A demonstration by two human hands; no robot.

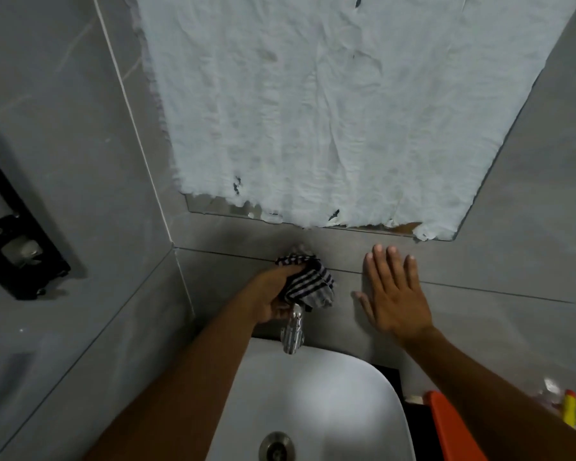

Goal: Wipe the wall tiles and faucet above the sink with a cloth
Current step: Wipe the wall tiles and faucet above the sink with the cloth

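Grey wall tiles [479,314] carry the flat, empty right hand [394,296]; left hand [273,294] grips the cloth [308,282] directly above the faucet [293,331].

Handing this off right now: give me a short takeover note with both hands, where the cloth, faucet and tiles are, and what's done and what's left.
Left hand: shut on the striped cloth, pressing it to the wall tiles just above the faucet.
Right hand: open, flat on the tiles to the right of the cloth, holding nothing.
Faucet: chrome, directly over the white sink.
Done: cannot tell which tiles are already wiped.
Left: likely the faucet body below the cloth, plus the tiles to the right.
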